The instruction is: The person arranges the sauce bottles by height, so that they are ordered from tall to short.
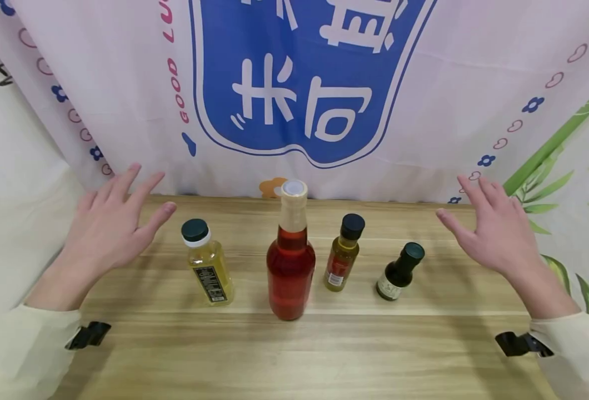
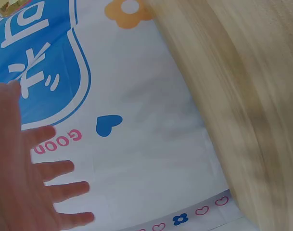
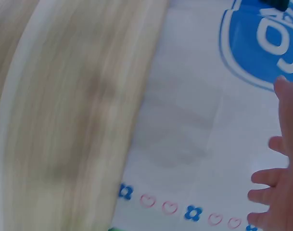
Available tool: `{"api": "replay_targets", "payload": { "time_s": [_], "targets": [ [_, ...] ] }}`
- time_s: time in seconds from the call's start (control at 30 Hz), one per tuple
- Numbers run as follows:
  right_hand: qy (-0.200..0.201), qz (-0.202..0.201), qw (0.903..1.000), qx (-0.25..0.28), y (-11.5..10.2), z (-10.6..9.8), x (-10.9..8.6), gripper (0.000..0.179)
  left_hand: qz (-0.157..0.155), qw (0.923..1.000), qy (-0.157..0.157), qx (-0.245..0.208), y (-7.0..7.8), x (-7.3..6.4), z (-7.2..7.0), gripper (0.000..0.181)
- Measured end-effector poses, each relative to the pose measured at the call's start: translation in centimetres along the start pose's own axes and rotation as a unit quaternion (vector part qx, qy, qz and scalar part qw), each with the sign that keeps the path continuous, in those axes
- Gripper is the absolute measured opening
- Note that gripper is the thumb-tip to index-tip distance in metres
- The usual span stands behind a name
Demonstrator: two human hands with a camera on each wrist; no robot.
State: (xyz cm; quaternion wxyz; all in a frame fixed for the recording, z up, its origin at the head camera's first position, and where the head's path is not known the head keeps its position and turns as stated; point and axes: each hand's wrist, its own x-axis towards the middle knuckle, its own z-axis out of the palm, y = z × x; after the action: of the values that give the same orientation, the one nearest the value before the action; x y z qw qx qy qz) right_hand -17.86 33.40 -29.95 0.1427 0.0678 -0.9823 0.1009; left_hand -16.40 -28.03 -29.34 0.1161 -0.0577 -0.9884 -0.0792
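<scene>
Both hands hover above the table with fingers spread and nothing in them. My left hand (image 1: 111,222) is at the left, nearest a bottle of yellow liquid (image 1: 210,266) with a dark green cap and black label. On the other side, my right hand (image 1: 499,230) is nearest a small dark bottle (image 1: 398,273) with a green cap and pale label. Between these stand a tall bottle of red liquid (image 1: 290,272) with a cream-wrapped neck and a slim oil bottle (image 1: 342,255) with a black cap and red label. All the bottles are upright.
A wooden table (image 1: 294,355) carries the bottles in a loose row. Behind its far edge hangs a white cloth (image 1: 424,111) with a large blue emblem and printed hearts and flowers. A leaf-patterned cloth (image 1: 584,222) covers the right side.
</scene>
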Motion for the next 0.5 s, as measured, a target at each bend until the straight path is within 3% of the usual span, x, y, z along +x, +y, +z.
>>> {"api": "replay_targets", "payload": {
  "time_s": [0.13,0.27,0.37,0.5],
  "targets": [
    [0.058,-0.022,0.9951,0.077,-1.9,-0.9,-0.4,0.072,0.015,0.9989,0.033,-0.03,0.3,-0.3,-0.1,0.074],
    [0.081,-0.038,0.9839,0.155,-4.7,-1.9,-0.8,0.063,0.029,0.9932,0.066,-0.092,0.6,-1.0,-0.1,0.065],
    [0.093,-0.046,0.9735,0.204,-7.2,-2.5,-1.1,0.06,0.046,0.981,0.105,-0.156,1.3,-1.6,0.0,0.053],
    [0.131,-0.074,0.955,0.255,-10.6,-2.9,-1.5,0.058,0.052,0.9584,0.155,-0.234,2.3,-2.3,0.3,0.039]
  ]
}}
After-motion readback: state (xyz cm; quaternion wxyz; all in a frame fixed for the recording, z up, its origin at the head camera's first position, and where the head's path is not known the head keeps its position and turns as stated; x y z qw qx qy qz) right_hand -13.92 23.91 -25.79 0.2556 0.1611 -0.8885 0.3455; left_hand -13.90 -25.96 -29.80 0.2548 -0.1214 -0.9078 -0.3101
